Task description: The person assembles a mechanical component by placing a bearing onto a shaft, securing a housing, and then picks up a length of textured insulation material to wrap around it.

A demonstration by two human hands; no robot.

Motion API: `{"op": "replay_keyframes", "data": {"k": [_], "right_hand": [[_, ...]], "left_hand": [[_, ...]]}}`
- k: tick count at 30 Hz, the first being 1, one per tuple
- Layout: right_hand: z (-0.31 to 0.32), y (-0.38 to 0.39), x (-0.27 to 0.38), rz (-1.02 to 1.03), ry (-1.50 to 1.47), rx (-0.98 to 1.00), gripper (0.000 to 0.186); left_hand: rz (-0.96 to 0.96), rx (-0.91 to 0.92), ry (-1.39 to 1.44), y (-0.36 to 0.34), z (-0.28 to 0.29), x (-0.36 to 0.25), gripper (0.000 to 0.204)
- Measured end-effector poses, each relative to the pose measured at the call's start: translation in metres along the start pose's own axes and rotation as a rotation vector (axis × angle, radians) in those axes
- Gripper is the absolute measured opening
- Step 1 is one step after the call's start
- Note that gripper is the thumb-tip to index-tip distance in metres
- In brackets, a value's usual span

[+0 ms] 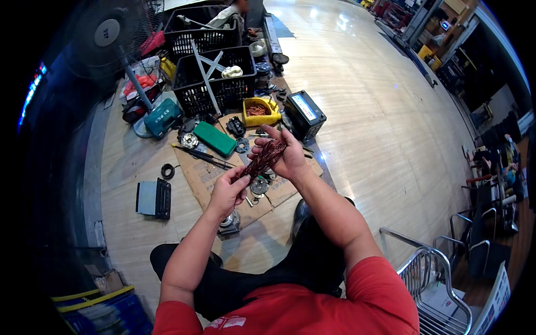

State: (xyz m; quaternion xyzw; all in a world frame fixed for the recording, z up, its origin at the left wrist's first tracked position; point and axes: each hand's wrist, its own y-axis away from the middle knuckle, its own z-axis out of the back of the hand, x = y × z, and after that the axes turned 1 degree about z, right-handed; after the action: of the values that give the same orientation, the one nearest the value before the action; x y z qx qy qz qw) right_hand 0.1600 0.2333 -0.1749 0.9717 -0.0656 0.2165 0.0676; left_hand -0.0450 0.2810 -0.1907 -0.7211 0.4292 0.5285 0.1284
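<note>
A bundle of dark reddish copper wire [264, 158] is held slantwise between my two hands, above a sheet of cardboard. My left hand [226, 191] is closed around its lower left end, the thumb lying on top. In the palm of my right hand [290, 156] rests the upper right end, the thumb and fingers curved about it and the index finger partly stretched out. Beyond my hands stands a cut-open yellow container [260, 119] with copper-coloured wire pieces inside. Metal parts, among them a round disc [259, 186], lie beneath the bundle, partly hidden by it.
A green case [215, 139], a car battery [305, 116] and black crates [213, 92] with metal bars stand farther off. On the left are a fan [107, 33], a teal case [163, 118] and a boxy silver-black unit [153, 199]. A metal chair [430, 268] stands at right.
</note>
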Motion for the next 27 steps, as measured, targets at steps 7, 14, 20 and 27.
{"op": "replay_keyframes", "data": {"k": [7, 14, 20, 27], "right_hand": [[0.0, 0.002, -0.012, 0.006, -0.039, -0.052, 0.038], [0.01, -0.007, -0.025, 0.004, -0.011, -0.111, 0.036], [0.0, -0.012, -0.009, 0.046, -0.019, 0.011, 0.055], [0.01, -0.019, -0.009, 0.159, 0.037, -0.216, 0.052]], "left_hand": [[-0.073, -0.144, -0.109, -0.004, -0.002, 0.007, 0.03], [-0.041, -0.204, -0.082, -0.009, 0.006, 0.023, 0.027], [0.093, -0.012, 0.187, -0.012, 0.007, 0.007, 0.022], [0.188, 0.102, 0.331, -0.011, -0.006, 0.02, 0.033]]}}
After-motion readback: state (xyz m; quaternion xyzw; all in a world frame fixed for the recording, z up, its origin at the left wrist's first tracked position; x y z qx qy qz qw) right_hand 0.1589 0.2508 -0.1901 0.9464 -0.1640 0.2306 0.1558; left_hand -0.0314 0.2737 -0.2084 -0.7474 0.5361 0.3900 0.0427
